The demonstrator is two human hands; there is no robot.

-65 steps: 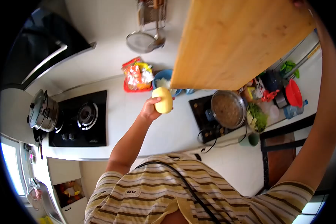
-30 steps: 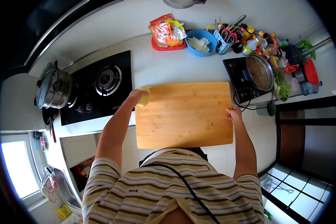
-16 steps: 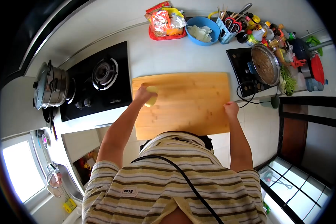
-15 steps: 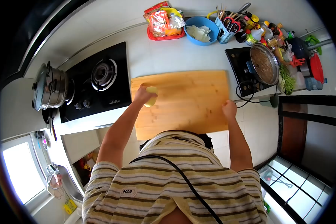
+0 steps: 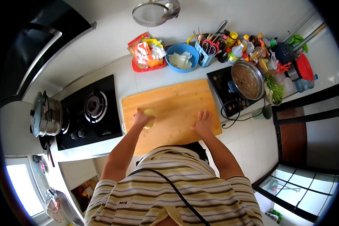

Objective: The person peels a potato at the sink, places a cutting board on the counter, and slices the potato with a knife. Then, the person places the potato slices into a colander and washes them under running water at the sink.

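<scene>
The wide rectangular cutting board of light-brown wood (image 5: 173, 107) lies in front of the person on the white surface (image 5: 126, 82), and the step in hand looks to be settling and steadying it. Over the left part of the board, the left hand (image 5: 142, 118) has its fingers curled round a smooth, rounded, pale-yellow vegetable (image 5: 149, 118), probably a peeled potato; whether that vegetable touches the wood, I cannot tell. Near the board's right edge, the right hand (image 5: 203, 122) is laid palm down, fingers and thumb spread, grasping nothing. Beyond the board's far edge stands a round blue bowl (image 5: 181, 47) with white pieces in it; left of the board is a black gas hob (image 5: 72, 126), right of it a black flat cooktop (image 5: 223, 84). The next move, I judge, calls for the right hand keeping the board from sliding and the left keeping its grip on the slippery-looking vegetable.
</scene>
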